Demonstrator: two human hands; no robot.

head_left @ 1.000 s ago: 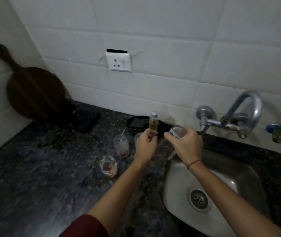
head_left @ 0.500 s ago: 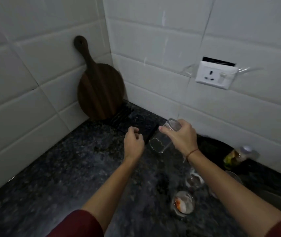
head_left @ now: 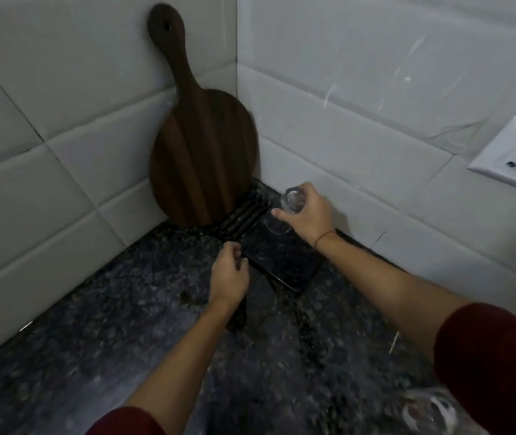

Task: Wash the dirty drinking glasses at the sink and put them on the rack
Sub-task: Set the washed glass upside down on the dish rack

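Since half a second ago the right hand has carried the drinking glass further toward the corner, and the view has swung left, so the wall socket now sits at the frame's 3 o'clock edge. The right hand grips the clear glass around its side, thumb and fingers wrapped, with the thick base tipped up toward 1 o'clock and the mouth pointing down toward 7 o'clock. The glass hangs over the far end of the black rack, above its ribbed part; whether the rim touches the rack cannot be told. The rack lies flat on the dark speckled countertop, in the corner of the white tiled walls.

The left hand hovers at 7 o'clock of the glass, just beside the rack's near-left edge, fingers loosely curled and holding nothing. A round wooden cutting board leans upright in the corner at 11 o'clock of the glass, its foot at the rack's far end. A second glass, blurred, shows at the frame's 5 o'clock corner, beneath the right arm's red sleeve.
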